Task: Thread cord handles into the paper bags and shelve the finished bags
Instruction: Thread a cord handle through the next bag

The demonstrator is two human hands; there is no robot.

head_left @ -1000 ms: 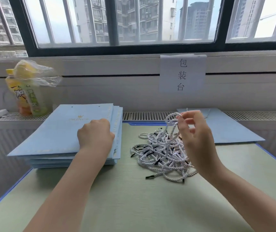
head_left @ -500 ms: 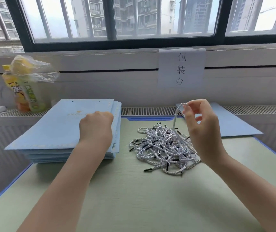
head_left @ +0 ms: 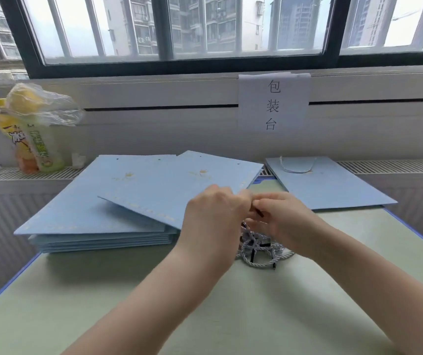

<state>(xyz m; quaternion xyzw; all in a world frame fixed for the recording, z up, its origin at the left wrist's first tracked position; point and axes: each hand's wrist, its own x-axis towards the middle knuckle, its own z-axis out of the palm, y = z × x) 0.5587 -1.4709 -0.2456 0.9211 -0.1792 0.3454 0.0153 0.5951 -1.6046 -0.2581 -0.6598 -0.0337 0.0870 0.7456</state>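
Two hands meet at the centre of the frame, fingertips close together. The right hand (head_left: 279, 221) has its fingers curled in, pinching a cord (head_left: 258, 213) by its black tip, which shows between thumb and forefinger. The left hand (head_left: 213, 216) is curled too, its fingertips gathered at the near right corner of one lifted bag (head_left: 179, 185); the grip itself is hidden behind the knuckles, so whether it holds the bag or the cord I cannot tell.

That lifted bag, light blue and flat, is tilted above a stack of bags (head_left: 90, 221) to the left of centre, its right edge raised and reaching toward the hands. Two small holes show along the top edge of the stack's upper bag. How many bags the stack holds cannot be counted.

Just below the fingers, partly hidden by both wrists, lies one pile of cords (head_left: 256, 249), white-twisted with black tips, on the green table (head_left: 231, 316).

At the right of the frame, one finished bag (head_left: 333, 185) lies flat, one cord handle looped at its top edge.

In the upper left, two drink bottles (head_left: 33, 142) stand on the sill under a plastic wrapper. One paper sign (head_left: 273, 103) hangs on the wall at upper centre right.
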